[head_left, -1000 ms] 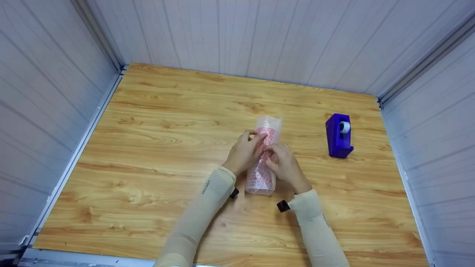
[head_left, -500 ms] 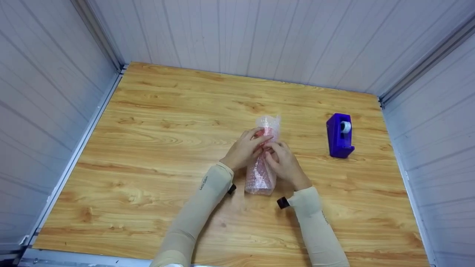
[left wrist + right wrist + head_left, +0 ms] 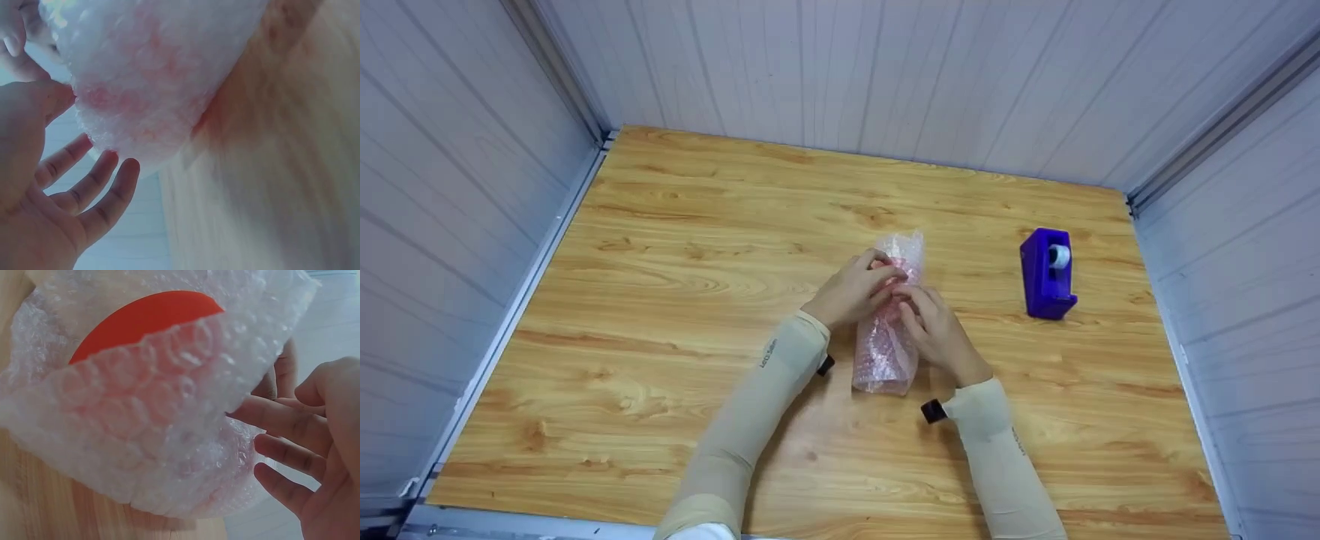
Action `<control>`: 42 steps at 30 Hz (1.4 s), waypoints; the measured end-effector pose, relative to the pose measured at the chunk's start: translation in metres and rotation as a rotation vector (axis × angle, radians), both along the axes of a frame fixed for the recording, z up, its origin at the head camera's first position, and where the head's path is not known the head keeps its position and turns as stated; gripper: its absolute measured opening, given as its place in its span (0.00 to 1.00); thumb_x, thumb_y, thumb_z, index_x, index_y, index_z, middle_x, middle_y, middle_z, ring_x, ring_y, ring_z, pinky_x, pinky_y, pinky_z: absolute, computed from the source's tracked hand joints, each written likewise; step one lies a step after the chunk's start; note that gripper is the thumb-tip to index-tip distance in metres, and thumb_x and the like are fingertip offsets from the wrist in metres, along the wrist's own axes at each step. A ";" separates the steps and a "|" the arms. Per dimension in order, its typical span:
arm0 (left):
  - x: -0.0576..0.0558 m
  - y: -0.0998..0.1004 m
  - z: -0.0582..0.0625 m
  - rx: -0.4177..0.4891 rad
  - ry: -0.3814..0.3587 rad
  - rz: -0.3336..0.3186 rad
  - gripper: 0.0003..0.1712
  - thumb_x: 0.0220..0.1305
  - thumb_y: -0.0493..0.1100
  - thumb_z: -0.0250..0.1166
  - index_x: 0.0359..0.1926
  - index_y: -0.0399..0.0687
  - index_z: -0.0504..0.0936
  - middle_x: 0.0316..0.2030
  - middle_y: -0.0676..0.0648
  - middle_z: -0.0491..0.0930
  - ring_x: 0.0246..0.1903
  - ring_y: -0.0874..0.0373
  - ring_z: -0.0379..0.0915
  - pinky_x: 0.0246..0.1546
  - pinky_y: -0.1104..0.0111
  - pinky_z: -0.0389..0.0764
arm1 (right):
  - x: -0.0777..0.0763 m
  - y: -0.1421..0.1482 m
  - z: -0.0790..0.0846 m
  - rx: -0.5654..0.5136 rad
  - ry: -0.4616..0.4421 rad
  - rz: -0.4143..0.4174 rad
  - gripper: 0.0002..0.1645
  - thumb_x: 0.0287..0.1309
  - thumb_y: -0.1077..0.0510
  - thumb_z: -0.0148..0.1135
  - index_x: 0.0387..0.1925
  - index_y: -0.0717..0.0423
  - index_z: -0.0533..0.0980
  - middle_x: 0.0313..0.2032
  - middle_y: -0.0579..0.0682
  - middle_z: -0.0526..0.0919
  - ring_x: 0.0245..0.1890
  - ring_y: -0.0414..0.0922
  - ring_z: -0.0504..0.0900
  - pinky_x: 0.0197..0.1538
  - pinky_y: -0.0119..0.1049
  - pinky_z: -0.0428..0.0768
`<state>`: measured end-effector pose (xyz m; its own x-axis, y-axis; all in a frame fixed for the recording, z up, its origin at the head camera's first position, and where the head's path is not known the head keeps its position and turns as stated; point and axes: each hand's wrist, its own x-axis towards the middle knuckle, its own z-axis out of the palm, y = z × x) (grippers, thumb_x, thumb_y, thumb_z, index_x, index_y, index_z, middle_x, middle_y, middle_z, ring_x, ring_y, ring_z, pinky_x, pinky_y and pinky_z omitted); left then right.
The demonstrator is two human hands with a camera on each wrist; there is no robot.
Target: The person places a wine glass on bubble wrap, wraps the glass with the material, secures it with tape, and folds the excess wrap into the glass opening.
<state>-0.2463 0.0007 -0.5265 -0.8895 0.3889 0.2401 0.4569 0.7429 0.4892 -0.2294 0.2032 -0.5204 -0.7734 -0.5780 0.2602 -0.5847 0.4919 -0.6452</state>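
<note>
Your two hands, left hand (image 3: 851, 291) and right hand (image 3: 941, 336), rest relaxed fingers against one bubble-wrap bundle (image 3: 883, 356), which lies between them, under the fingertips. Inside shows one red object (image 3: 152, 320). Well apart, rightward, one purple tape dispenser (image 3: 1039, 281) with one roll (image 3: 1059, 257) stands on the worktop (image 3: 697, 225).

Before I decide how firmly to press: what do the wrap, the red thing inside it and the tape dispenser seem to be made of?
Wrap: clear, glossy plastic bubble film, by its raised bubbles and glints.
Red thing: smooth, evenly coloured, fairly matte; perhaps plastic or coated metal, I can't tell.
Tape dispenser: probably hard moulded plastic, by its uniform blue-purple colour and crisp edges.
</note>
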 end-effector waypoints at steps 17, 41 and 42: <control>-0.016 -0.004 0.013 -0.053 -0.171 -0.053 0.31 0.69 0.53 0.65 0.71 0.57 0.72 0.56 0.43 0.68 0.44 0.55 0.71 0.46 0.67 0.77 | 0.005 0.002 -0.001 -0.014 -0.043 0.021 0.20 0.76 0.57 0.51 0.64 0.54 0.73 0.57 0.58 0.76 0.51 0.51 0.79 0.52 0.43 0.81; -0.022 -0.010 0.017 0.065 -0.348 -0.062 0.40 0.61 0.56 0.72 0.72 0.59 0.70 0.58 0.45 0.63 0.47 0.55 0.68 0.51 0.63 0.74 | -0.023 0.072 0.015 0.066 -0.088 -0.115 0.18 0.75 0.53 0.52 0.57 0.59 0.78 0.41 0.52 0.85 0.37 0.49 0.79 0.37 0.45 0.77; -0.022 -0.009 0.017 0.068 -0.348 -0.063 0.40 0.61 0.56 0.72 0.73 0.59 0.69 0.58 0.45 0.63 0.47 0.55 0.68 0.51 0.63 0.74 | -0.026 0.079 0.016 0.084 -0.067 -0.138 0.19 0.75 0.52 0.53 0.57 0.59 0.78 0.41 0.52 0.85 0.34 0.49 0.78 0.35 0.44 0.76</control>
<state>-0.2683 -0.0087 -0.5099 -0.8971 0.4394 -0.0459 0.2981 0.6787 0.6712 -0.2555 0.2823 -0.5043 -0.8607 -0.4831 0.1607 -0.4653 0.6184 -0.6333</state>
